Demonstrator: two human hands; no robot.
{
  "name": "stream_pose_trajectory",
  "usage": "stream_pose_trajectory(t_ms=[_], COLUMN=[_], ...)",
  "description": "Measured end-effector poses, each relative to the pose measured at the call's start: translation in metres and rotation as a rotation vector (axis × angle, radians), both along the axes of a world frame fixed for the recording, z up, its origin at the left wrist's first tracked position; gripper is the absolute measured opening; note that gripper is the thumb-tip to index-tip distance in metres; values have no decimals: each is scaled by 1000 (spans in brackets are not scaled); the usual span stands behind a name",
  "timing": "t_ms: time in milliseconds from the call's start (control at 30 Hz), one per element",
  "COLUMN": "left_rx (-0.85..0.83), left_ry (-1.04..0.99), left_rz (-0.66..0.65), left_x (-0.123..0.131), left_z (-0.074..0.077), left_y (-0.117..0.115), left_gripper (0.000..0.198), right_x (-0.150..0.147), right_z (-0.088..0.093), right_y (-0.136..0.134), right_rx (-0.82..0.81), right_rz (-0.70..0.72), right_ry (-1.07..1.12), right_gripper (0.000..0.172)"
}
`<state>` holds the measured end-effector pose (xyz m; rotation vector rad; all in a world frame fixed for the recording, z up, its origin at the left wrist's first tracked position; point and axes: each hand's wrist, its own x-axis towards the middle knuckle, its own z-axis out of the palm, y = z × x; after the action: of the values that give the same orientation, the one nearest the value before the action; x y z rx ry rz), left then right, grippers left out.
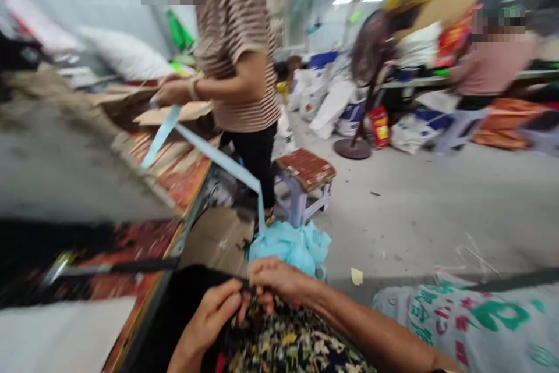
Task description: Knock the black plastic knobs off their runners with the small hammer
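My left hand (213,310) and my right hand (282,281) meet low in the middle of the view, above a dark flower-patterned cloth (297,341) on my lap. Thumb and fingers are pinched together on both. Something small and dark sits between the fingertips, too blurred to name. Just beyond my right hand lies a crumpled heap of light blue fabric strip (294,245). From that heap a strip (222,159) runs up to the hands (174,92) of a person in a striped shirt, standing ahead of me.
Left, a red-topped worktable (144,251) carries a blurred dark-handled tool (126,266) and a white sheet (65,332). A stool (301,181) and a standing fan (367,82) are ahead. A printed sack (476,320) lies right. Another person (493,64) sits farther back.
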<state>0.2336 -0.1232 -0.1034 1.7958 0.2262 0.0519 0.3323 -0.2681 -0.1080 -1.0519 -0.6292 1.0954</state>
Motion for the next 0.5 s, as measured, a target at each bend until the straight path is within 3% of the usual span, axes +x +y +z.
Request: stream_pose_trajectory(t_ms=[67,233,333,400,433,500], left_rx=[-104,-243,-253,-238,-215,-132], left_ry=[-92,-197,-197,-186,-183,-182], left_rz=[-41,-6,45,54,52,53], left_x=[-12,-8,-10,-12,-12,-10], left_z=[-8,-10,-12,-15,-16,-16], left_y=[13,18,16,16,16,15], left_gripper=[59,55,55,56,56,53], right_x=[-2,11,20,24,25,25], right_z=[-7,7,7,4,3,2], right_y=[7,7,3,1,0,0], right_rx=[2,24,33,30,22,-9], right_rz=[10,-93,-201,-271,-286,-236], right_ry=[116,158,112,87,73,2], right_gripper=[31,41,46,37,29,39])
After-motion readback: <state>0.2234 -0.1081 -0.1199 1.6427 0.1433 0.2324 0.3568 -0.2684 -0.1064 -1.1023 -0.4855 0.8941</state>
